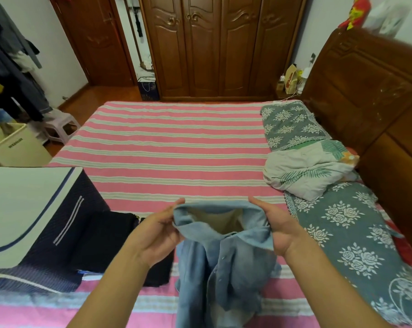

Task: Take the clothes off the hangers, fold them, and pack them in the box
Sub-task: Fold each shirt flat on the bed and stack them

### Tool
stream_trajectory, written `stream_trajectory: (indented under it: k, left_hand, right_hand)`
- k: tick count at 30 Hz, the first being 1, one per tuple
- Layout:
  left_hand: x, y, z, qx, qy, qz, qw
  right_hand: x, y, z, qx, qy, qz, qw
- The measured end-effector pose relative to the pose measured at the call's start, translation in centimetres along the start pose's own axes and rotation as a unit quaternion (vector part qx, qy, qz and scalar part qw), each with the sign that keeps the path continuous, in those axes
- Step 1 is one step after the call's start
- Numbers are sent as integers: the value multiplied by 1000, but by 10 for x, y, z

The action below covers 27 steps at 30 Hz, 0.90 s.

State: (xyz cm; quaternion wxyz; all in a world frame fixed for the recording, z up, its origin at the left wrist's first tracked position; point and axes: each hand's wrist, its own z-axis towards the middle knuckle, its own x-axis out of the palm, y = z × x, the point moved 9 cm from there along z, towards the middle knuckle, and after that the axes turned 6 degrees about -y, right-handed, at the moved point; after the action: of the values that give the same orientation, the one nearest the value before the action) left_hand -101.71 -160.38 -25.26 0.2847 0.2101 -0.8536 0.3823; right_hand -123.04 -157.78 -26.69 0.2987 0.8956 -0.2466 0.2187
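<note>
A light blue denim shirt [226, 254] hangs between both hands above the near edge of the bed [176, 147], collar up and open toward the camera, its pale inner lining showing. Its long axis runs straight down, from the collar to a hem cut off by the bottom of the frame. The left hand [157, 233] pinches the collar's left side between thumb and curled fingers; the right hand [278, 227] has its grip on the right side in the same way. The shirt's front is bunched and creased, so its sleeves are hard to pick out.

Just left of the shirt lies folded dark clothing [110, 242], touching a dark blue storage box [65, 223] whose white lid is raised; the box's inside is hidden. Beyond the hands the pink striped sheet lies flat and open up to the wardrobe [221, 46]. On the right, a floral pillow [292, 125] and a crumpled quilt [306, 171] lie against the headboard [370, 95]. More clothes [8, 67] hang at the far left, partly cut off.
</note>
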Motion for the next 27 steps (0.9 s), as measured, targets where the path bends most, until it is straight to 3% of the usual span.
stream_trajectory:
  k: [1, 4, 7, 14, 19, 22, 25, 27]
  left_hand:
    - [0, 8, 2, -7, 2, 5, 1000]
    - [-8, 49, -6, -87, -30, 153, 984]
    - [-17, 75, -10, -141, -71, 169, 973]
    - [-13, 87, -14, -164, -62, 149, 973]
    - [-10, 46, -5, 38, -119, -32, 992]
    - [0, 16, -8, 150, -102, -119, 976]
    - [31, -17, -33, 250, -51, -53, 965]
    - [63, -59, -59, 345, -10, 150, 927]
  right_hand:
    - [2, 3, 3, -17, 4, 31, 999]
    - [9, 10, 10, -47, 55, 141, 987]
    - [6, 13, 20, -41, 114, 222, 968]
    - [5, 28, -4, -177, 124, 88, 972]
    - [-14, 23, -4, -158, -24, -35, 987]
    - [-14, 28, -4, -174, -74, -7, 982]
    - [11, 47, -20, -162, -11, 141, 977]
    - [39, 71, -45, -175, 55, 129, 975]
